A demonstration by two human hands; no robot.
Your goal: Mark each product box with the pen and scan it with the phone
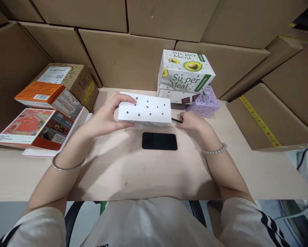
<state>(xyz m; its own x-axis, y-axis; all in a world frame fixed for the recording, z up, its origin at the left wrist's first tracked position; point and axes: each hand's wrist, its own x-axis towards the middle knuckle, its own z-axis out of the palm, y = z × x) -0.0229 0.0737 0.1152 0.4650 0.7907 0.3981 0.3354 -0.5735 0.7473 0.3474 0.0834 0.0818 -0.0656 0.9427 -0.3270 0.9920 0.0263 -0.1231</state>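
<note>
Nearest you, a blk phone [159, 141] lay flat on the table [143, 178]. Just beyond, your R hand [192, 121] pinched a thin blk stick [176, 120] by the right end of the spotted white box [145, 109]; couldn't tell if they touched. Your L hand [105, 116] gripped that box's left end. Farther back sat a purple box [205, 103], the Su-per Meal box [186, 72] atop a lower box [176, 97], then brown ctns [128, 58].

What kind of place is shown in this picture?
Probably a work table, perhaps in a storeroom, though little beyond it shows: large cardboard boxes line its back and sides, with a Su-per Meal box towards the right and an orange-topped box at the left.
</note>
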